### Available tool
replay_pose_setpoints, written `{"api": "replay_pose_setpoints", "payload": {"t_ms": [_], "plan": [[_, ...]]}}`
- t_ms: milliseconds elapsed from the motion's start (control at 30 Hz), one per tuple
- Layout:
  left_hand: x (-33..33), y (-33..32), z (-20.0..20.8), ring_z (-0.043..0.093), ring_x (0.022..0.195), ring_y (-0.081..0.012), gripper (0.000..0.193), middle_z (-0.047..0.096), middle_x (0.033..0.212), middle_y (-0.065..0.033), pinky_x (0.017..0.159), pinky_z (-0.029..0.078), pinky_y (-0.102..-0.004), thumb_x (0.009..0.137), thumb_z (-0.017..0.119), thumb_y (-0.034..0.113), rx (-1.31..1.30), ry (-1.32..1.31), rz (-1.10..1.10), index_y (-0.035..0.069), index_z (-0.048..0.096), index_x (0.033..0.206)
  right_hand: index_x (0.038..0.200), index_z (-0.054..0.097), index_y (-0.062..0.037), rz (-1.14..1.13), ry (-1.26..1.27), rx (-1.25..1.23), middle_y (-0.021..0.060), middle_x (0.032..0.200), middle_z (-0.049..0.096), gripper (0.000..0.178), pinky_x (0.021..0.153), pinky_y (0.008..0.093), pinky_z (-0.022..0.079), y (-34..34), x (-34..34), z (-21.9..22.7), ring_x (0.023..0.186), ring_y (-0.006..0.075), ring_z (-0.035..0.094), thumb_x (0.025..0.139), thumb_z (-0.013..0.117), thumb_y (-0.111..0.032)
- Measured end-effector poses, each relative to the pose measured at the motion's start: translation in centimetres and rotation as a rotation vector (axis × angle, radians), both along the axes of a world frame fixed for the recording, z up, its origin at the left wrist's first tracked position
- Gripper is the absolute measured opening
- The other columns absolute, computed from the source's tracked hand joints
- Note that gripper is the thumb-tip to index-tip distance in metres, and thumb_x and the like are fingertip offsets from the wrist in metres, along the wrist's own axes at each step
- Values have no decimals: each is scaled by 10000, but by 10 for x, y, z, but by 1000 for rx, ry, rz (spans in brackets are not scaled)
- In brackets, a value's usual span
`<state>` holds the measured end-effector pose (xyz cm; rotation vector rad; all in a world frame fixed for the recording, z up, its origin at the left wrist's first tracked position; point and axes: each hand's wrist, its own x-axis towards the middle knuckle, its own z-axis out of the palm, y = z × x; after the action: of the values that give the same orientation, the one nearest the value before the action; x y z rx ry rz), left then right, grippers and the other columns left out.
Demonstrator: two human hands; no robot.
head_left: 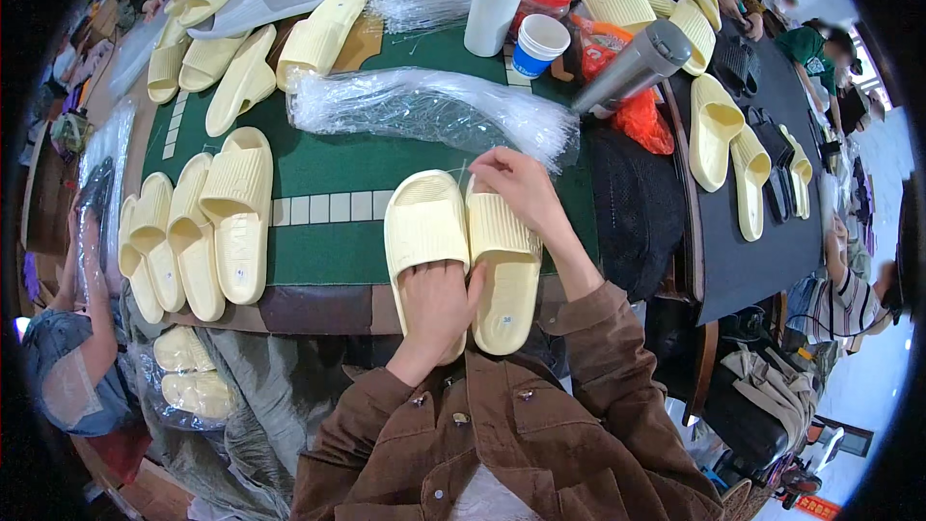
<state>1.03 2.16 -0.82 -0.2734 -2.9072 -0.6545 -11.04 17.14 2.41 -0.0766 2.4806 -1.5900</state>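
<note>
The pair of cream slippers (504,294) lies at the table's (328,260) near edge, heels reaching past it; they look light, soft and hard to break, best held by the wide strap (424,236). The left hand (434,307) has its fingers under one strap (their closure hidden, I cannot tell); the right hand's (521,191) fingertips pinch, apparently on a thin strand (464,169)

Two cream slippers (494,270), side by side
</note>
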Motion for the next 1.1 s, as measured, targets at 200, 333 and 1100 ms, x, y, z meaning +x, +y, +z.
{"api": "replay_pose_setpoints", "payload": {"t_ms": [200,333,1100], "plan": [[0,-1,2,622,773,-335,378,642,762,-160,696,437,-484,878,614,379,-12,-14,-5,17,663,778,1004,660,16,64,55,14,60,864,673,199,729,261,486,-5,1,-4,794,107,610,911,615,-154],[0,-1,1,621,772,-338,377,640,770,-162,700,439,-489,884,609,378,2,-34,-14,17,662,789,995,657,21,113,69,-28,38,870,666,193,736,254,483,3,-1,-10,797,98,600,903,627,-146],[3,-4,0,593,865,-360,376,635,864,-174,781,418,-494,885,620,383,73,-4,-32,8,647,886,1108,665,2,252,0,-171,64,975,682,274,790,276,510,1,-18,-12,880,112,625,842,666,-65]]}}
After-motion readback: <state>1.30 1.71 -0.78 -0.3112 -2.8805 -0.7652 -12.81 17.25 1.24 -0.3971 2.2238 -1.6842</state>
